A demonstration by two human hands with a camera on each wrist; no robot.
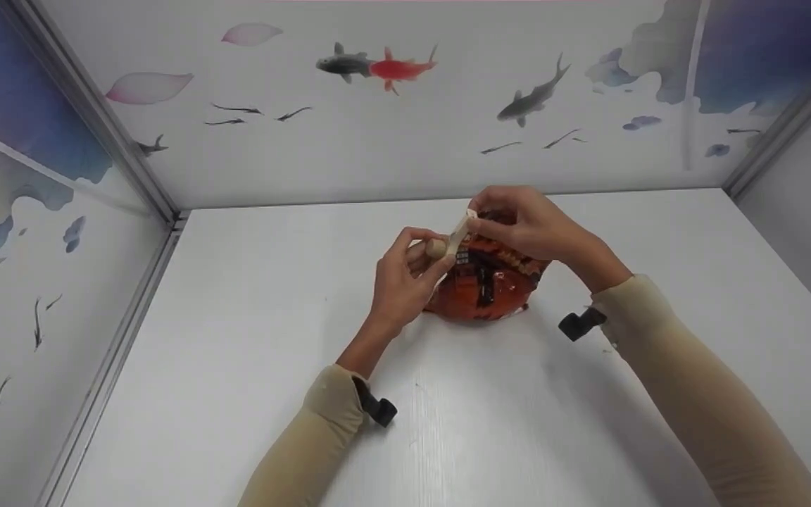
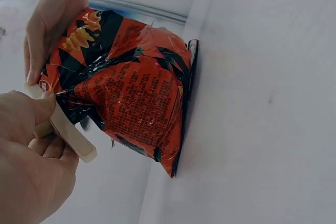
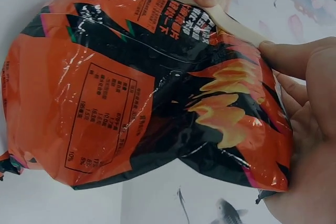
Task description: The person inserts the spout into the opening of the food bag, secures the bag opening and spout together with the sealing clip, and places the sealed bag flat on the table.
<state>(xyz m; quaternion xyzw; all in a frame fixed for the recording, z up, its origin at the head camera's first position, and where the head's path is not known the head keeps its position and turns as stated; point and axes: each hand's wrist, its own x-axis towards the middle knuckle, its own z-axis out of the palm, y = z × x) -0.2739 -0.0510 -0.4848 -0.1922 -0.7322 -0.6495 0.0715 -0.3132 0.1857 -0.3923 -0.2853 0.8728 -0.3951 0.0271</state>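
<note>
An orange and black snack bag stands toward the back of the white table, its top gathered at a cream bag clip. The long clip lies across the bag's upper edge, with a round beige knob sticking out on its left side. My left hand pinches the clip, thumb on the near side and fingers around the knob. At the clip's far end, my right hand pinches it with thumb and fingers. In the right wrist view, the right thumb presses on the clip's tip, and the other fingers are partly hidden behind the bag.
White panels with painted fish and petals rise behind and to the sides of the table. Metal rails edge the left side. A small black camera mount sits on each sleeve cuff.
</note>
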